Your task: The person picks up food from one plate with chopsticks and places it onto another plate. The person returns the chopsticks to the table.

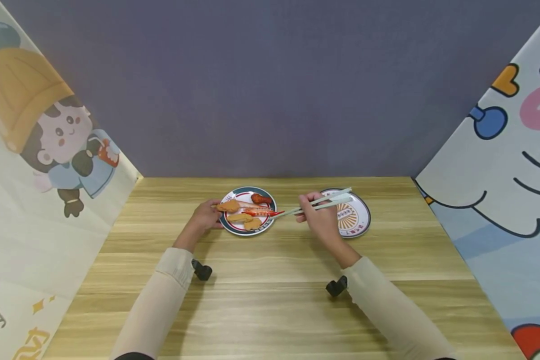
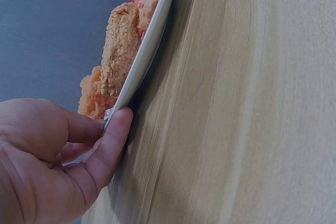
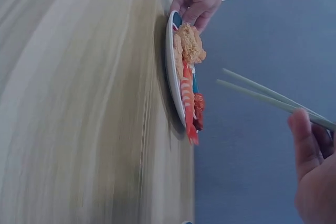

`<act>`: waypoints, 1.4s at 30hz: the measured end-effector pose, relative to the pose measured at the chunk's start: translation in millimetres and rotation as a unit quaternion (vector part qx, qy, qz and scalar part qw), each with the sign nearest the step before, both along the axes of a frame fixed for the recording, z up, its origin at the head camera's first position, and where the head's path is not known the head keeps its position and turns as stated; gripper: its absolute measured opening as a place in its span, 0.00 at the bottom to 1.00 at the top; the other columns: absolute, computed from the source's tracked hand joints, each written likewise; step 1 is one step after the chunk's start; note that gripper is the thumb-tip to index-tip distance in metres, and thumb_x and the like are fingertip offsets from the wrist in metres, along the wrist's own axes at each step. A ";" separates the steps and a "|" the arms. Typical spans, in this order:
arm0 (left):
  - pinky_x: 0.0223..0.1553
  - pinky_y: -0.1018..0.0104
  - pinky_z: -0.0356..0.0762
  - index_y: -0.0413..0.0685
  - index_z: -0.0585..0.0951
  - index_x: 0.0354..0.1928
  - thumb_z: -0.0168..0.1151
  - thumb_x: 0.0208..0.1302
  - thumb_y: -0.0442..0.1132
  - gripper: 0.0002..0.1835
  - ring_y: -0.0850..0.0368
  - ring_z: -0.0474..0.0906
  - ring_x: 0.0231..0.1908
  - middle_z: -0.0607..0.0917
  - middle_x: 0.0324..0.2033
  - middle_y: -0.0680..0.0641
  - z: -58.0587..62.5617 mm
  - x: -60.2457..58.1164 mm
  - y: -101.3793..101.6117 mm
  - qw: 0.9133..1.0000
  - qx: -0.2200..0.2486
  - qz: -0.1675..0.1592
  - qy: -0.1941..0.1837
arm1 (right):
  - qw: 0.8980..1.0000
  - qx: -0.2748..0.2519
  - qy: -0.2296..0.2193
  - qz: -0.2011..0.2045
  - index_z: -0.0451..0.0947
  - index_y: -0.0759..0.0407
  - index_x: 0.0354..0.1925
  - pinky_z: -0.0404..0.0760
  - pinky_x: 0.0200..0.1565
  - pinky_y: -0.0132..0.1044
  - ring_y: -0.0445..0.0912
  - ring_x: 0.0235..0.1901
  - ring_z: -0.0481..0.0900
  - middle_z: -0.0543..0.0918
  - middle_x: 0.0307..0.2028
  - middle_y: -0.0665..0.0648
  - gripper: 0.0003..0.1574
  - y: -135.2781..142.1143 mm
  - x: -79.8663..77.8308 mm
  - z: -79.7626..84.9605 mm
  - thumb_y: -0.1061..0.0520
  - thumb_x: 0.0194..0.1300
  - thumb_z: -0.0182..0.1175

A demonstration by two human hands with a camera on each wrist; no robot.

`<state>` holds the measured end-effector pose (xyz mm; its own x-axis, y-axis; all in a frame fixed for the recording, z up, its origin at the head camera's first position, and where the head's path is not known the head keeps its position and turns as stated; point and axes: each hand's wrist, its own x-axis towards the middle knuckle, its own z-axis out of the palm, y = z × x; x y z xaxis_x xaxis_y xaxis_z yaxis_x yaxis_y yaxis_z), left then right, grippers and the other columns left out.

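Observation:
My left hand (image 1: 205,215) pinches the left rim of a green-banded plate (image 1: 248,189) between thumb and fingers, as the left wrist view shows up close. On that plate lie a red-and-white striped shrimp (image 1: 258,212), a dark red-brown piece (image 1: 261,199) and several breaded golden pieces (image 1: 252,224). Light green chopsticks (image 1: 330,200) are held in my right hand (image 1: 322,216), their tips pointing left toward the shrimp's tail. In the right wrist view the chopsticks (image 3: 257,93) stand slightly apart, nothing between their tips, away from the food.
A second plate (image 1: 362,220), white with a printed fan-like pattern, sits on the wood-grain table (image 1: 270,300) partly behind my right hand. A grey-blue wall (image 1: 270,90) rises at the table's back edge. Cartoon-printed panels stand left and right.

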<state>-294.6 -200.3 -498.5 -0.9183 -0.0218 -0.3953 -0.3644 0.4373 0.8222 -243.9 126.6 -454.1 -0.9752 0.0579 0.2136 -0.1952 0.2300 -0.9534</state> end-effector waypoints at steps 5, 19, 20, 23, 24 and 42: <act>0.34 0.68 0.91 0.42 0.64 0.75 0.46 0.74 0.27 0.28 0.56 0.82 0.33 0.74 0.61 0.32 -1.0 -0.3 -0.6 1.000 0.001 0.003 -0.002 | 0.992 0.106 0.044 0.049 0.80 0.60 0.32 0.85 0.20 0.33 0.42 0.18 0.84 0.86 0.25 0.60 0.14 7.4 16.0 4.0 0.52 0.70 0.65; 0.33 0.68 0.91 0.39 0.62 0.76 0.45 0.71 0.25 0.31 0.58 0.82 0.30 0.75 0.62 0.28 -3.9 -3.3 -1.1 1.000 0.015 -0.003 0.011 | 0.803 0.372 0.440 0.149 0.81 0.53 0.33 0.82 0.25 0.28 0.38 0.26 0.79 0.81 0.30 0.48 0.09 12.8 58.8 -10.5 0.50 0.67 0.68; 0.33 0.68 0.91 0.39 0.62 0.76 0.45 0.71 0.25 0.31 0.59 0.82 0.30 0.75 0.62 0.28 -4.0 -3.4 -1.2 1.000 0.014 -0.004 0.012 | 0.791 0.385 0.450 0.153 0.80 0.52 0.33 0.82 0.24 0.28 0.38 0.25 0.78 0.80 0.30 0.48 0.11 13.3 61.1 -11.9 0.48 0.70 0.65; 0.34 0.67 0.91 0.39 0.62 0.76 0.46 0.71 0.26 0.31 0.59 0.82 0.30 0.74 0.63 0.28 -4.4 -3.6 -1.1 1.000 0.014 -0.004 0.010 | 0.758 0.415 0.474 0.166 0.79 0.51 0.32 0.78 0.20 0.27 0.38 0.22 0.75 0.79 0.28 0.48 0.15 14.8 67.6 -16.0 0.45 0.73 0.60; 0.34 0.67 0.91 0.39 0.62 0.76 0.46 0.71 0.26 0.31 0.59 0.82 0.30 0.74 0.63 0.28 -4.4 -3.6 -1.1 1.000 0.014 -0.004 0.009 | 0.750 0.422 0.479 0.173 0.79 0.51 0.32 0.77 0.19 0.27 0.38 0.22 0.75 0.79 0.28 0.48 0.16 15.4 69.5 -17.8 0.45 0.74 0.59; 0.35 0.68 0.91 0.41 0.62 0.76 0.45 0.73 0.27 0.30 0.54 0.82 0.37 0.73 0.65 0.28 -1.3 -4.2 -0.6 1.000 0.011 -0.006 -0.006 | 0.725 0.469 0.455 0.217 0.76 0.51 0.30 0.78 0.22 0.25 0.40 0.27 0.73 0.75 0.30 0.50 0.11 14.2 100.0 -50.3 0.50 0.68 0.61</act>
